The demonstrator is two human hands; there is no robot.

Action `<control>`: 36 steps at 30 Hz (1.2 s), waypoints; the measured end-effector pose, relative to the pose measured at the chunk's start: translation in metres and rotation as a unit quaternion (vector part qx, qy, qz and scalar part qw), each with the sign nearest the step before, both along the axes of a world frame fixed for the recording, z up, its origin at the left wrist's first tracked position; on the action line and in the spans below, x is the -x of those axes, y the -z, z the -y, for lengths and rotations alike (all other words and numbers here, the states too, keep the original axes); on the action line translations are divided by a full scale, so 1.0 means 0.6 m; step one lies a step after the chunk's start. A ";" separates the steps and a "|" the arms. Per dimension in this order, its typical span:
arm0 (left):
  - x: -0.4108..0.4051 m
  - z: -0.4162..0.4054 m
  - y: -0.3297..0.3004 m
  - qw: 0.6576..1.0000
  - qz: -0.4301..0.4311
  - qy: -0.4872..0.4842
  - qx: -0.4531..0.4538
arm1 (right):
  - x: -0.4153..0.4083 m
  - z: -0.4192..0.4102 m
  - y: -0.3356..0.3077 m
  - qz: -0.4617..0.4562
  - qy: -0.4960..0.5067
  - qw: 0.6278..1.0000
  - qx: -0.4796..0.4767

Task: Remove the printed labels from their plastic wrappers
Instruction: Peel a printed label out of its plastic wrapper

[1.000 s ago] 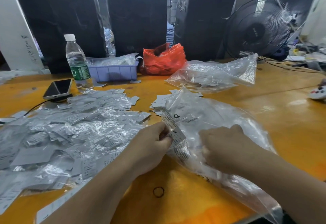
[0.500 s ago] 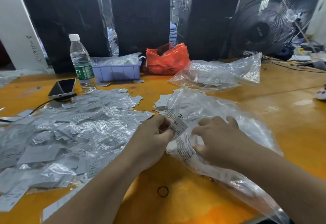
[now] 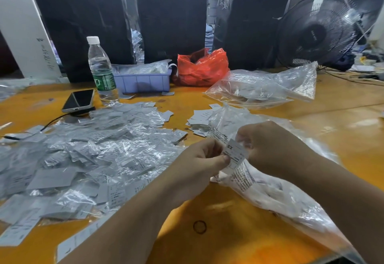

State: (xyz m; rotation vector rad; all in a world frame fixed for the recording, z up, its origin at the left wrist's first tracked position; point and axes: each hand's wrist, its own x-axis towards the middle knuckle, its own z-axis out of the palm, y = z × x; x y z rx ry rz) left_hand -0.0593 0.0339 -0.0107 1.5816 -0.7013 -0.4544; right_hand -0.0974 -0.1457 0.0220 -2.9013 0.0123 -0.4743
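Lifted clear of the big bag (image 3: pixel 280 191) now, left hand (image 3: pixel 199 164) and right hand (image 3: pixel 270 147) each pinching the XS label (image 3: pixel 235 153), pulling opposite ways to free its wrapper.

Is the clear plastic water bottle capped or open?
Capped: the clear plastic water bottle stands upright with its white cap on.

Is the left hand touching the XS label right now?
Touching. The head view shows the left hand pinching the XS label at its left edge, thumb tip pressed on it.
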 end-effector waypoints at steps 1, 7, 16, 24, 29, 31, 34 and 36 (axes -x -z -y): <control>-0.001 -0.001 -0.001 1.000 -0.005 -0.003 0.001 | -0.002 0.002 0.002 -0.002 -0.009 1.000 -0.009; -0.011 -0.010 -0.009 0.998 -0.042 -0.046 -0.006 | 0.001 0.010 0.004 -0.049 -0.044 0.998 -0.025; -0.030 -0.028 -0.018 0.981 -0.060 -0.167 0.077 | 0.007 0.005 -0.029 0.027 -0.077 0.989 -0.122; -0.039 -0.051 -0.034 0.955 -0.047 -0.253 0.146 | -0.013 -0.058 -0.072 0.063 -0.182 0.945 -0.264; -0.048 -0.068 -0.044 0.946 -0.034 -0.278 0.162 | -0.061 -0.103 -0.069 -0.088 -0.269 0.882 -0.376; -0.051 -0.074 -0.046 0.941 -0.033 -0.292 0.170 | -0.082 -0.115 -0.059 -0.128 -0.293 0.857 -0.403; -0.053 -0.080 -0.046 0.942 -0.021 -0.293 0.164 | -0.107 -0.126 -0.038 -0.156 -0.306 0.827 -0.445; -0.055 -0.081 -0.043 0.946 0.008 -0.293 0.135 | -0.118 -0.127 -0.022 -0.169 -0.301 0.800 -0.491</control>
